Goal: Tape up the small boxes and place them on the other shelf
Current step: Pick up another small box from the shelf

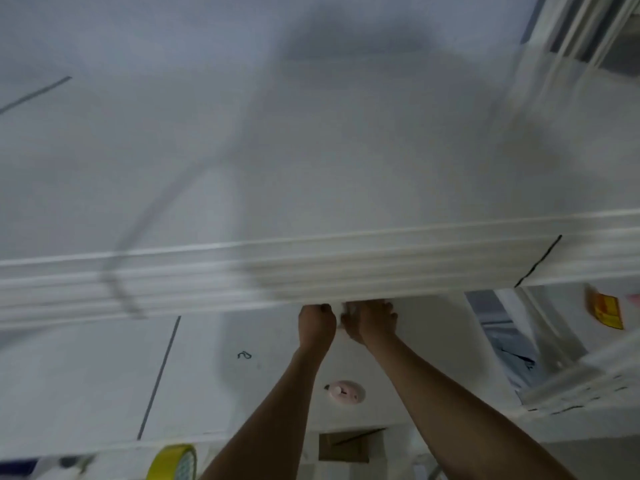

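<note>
Small white box [349, 311], blurred, sits between my two hands just under the white shelf edge [311, 271]. Left hand [317, 323] fingers curled; right hand [372, 323] fingers wrapped on the box. Yellow tape roll [173, 462] at bottom left, pink item [344, 392] lying below the arms. Orange label [604, 311] at right, text unreadable.

Matt white shelf [311, 271]; glossy yellow tape roll [172, 462]; smooth pink plastic cutter [344, 392]
</note>
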